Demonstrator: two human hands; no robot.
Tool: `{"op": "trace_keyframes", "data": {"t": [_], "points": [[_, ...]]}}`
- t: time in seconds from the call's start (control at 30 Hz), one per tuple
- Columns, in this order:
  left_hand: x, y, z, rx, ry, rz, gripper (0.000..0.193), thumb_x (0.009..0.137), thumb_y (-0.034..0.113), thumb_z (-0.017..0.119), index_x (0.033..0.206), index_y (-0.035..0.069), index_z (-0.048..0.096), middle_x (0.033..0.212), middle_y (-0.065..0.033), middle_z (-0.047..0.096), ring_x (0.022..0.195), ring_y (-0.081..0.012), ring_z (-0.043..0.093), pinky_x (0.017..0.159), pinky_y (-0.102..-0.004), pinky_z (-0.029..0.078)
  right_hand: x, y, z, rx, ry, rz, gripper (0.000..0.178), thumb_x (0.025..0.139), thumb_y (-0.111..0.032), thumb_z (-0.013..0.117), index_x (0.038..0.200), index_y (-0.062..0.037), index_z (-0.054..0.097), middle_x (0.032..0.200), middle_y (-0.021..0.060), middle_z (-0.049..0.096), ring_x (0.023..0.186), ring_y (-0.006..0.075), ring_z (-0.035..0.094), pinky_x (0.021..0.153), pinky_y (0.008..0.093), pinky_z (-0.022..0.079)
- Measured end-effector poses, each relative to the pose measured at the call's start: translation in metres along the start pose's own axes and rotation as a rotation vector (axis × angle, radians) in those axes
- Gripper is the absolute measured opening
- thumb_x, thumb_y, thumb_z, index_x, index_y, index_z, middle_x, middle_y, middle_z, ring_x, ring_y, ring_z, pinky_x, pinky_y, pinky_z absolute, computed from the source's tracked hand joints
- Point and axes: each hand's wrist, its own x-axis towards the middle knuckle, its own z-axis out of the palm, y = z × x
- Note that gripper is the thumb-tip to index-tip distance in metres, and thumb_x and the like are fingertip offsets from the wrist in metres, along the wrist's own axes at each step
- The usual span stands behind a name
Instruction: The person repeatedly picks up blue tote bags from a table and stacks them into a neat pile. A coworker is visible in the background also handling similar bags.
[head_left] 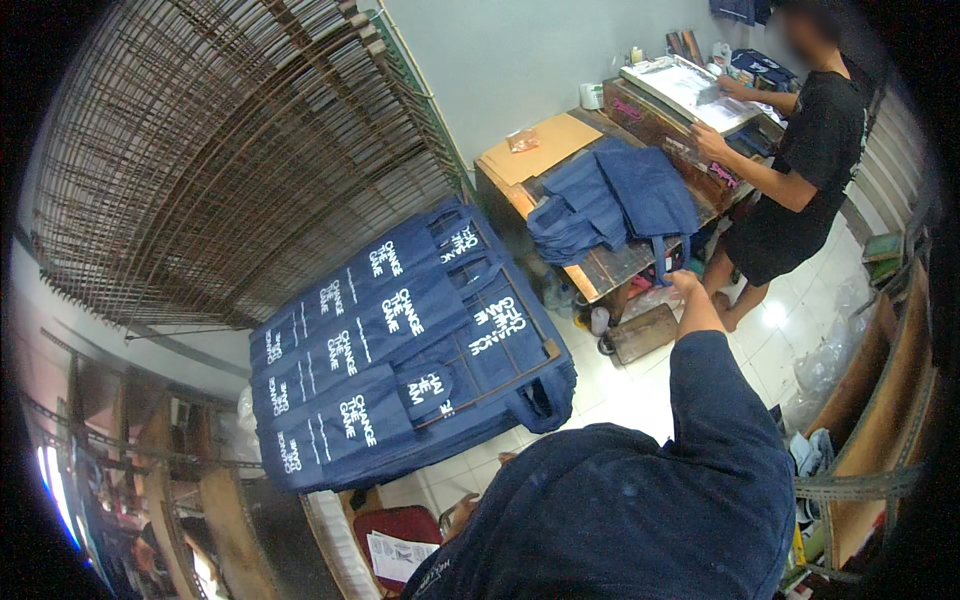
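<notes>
1. The person's right hand (684,284) sits right of the frame's centre, at the end of a dark blue sleeve (720,420) that rises from the lower edge. The fingers are pinched on a strap hanging from the heap of navy bags (615,205).
2. That heap lies folded and piled on a wooden surface (600,268) in the upper middle of the frame, with the gripped strap dangling over its near edge.
3. The left hand is not visible, so whether it is clenched or released cannot be told.
4. Left of centre, a spread of printed navy bags (400,360) with white lettering lies flat in overlapping rows on a rack, well apart from the heap.
5. A stack of wire drying racks (220,150) fills the upper left of the frame, tilted upward.
6. A brown cardboard sheet (540,150) rests on the far part of the surface, beside the heap, with a small clear packet on it.
7. At the upper right, another person in a black shirt (825,130) stands at the surface's far end, both hands on a flat printing frame (690,92).
8. The floor (640,385) between them is white tile.
</notes>
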Motion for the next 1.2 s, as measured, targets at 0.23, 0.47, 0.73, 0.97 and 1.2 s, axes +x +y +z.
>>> {"op": "trace_keyframes", "data": {"t": [0.23, 0.47, 0.73, 0.97, 1.2], "points": [[0.013, 0.006, -0.005, -0.028, -0.024, 0.008, 0.038, 0.079, 0.026, 0.059, 0.109, 0.003, 0.055, 0.100, -0.0174, 0.060, 0.089, -0.0255, 0.060, 0.081, -0.0333, 0.046, 0.084, 0.092, -0.019, -0.388, 0.376, -0.456, 0.032, 0.072, -0.028, 0.062, 0.095, -0.0051, 0.061, 0.082, 0.0154, 0.063, 0.073, 0.0248, 0.061, 0.072, 0.0437, 0.046], [0.042, 0.003, 0.014, 0.002, -0.076, 0.110, 0.040, 0.079, 0.027, 0.060, 0.109, 0.002, 0.055, 0.101, -0.0178, 0.059, 0.089, -0.0260, 0.061, 0.081, -0.0331, 0.046, 0.027, 0.299, 0.070, -0.720, -0.042, -0.235, 0.045, 0.063, -0.027, 0.072, 0.102, -0.0073, 0.058, 0.088, 0.0149, 0.063, 0.079, 0.0274, 0.059, 0.067, 0.0415, 0.049], [0.023, 0.016, -0.002, -0.219, -0.054, -0.184, 0.049, 0.077, 0.030, 0.063, 0.113, 0.000, 0.051, 0.088, -0.0176, 0.063, 0.082, -0.0255, 0.062, 0.076, -0.0303, 0.048, -0.040, 0.277, 0.064, -0.864, -0.032, -0.208, 0.043, 0.068, -0.029, 0.067, 0.104, -0.0078, 0.059, 0.100, 0.0183, 0.060, 0.093, 0.0299, 0.059, 0.082, 0.0349, 0.046], [0.009, 0.098, -0.031, -0.081, 0.016, -0.085, 0.043, 0.077, 0.031, 0.062, 0.108, 0.003, 0.055, 0.089, -0.0153, 0.063, 0.083, -0.0260, 0.061, 0.077, -0.0321, 0.047, -0.058, 0.165, 0.065, -0.586, 0.178, -0.334, 0.044, 0.068, -0.031, 0.065, 0.103, -0.0050, 0.060, 0.103, 0.0201, 0.059, 0.100, 0.0312, 0.055, 0.087, 0.0348, 0.043], [0.014, 0.220, -0.050, -0.101, 0.243, 0.215, 0.027, 0.084, 0.025, 0.056, 0.102, 0.005, 0.058, 0.092, -0.0099, 0.062, 0.086, -0.0183, 0.060, 0.075, -0.0295, 0.047, -0.045, 0.210, 0.108, -0.775, -0.253, -0.330, 0.053, 0.065, -0.040, 0.070, 0.105, -0.0084, 0.059, 0.098, 0.0183, 0.061, 0.092, 0.0300, 0.058, 0.080, 0.0373, 0.046]]}}
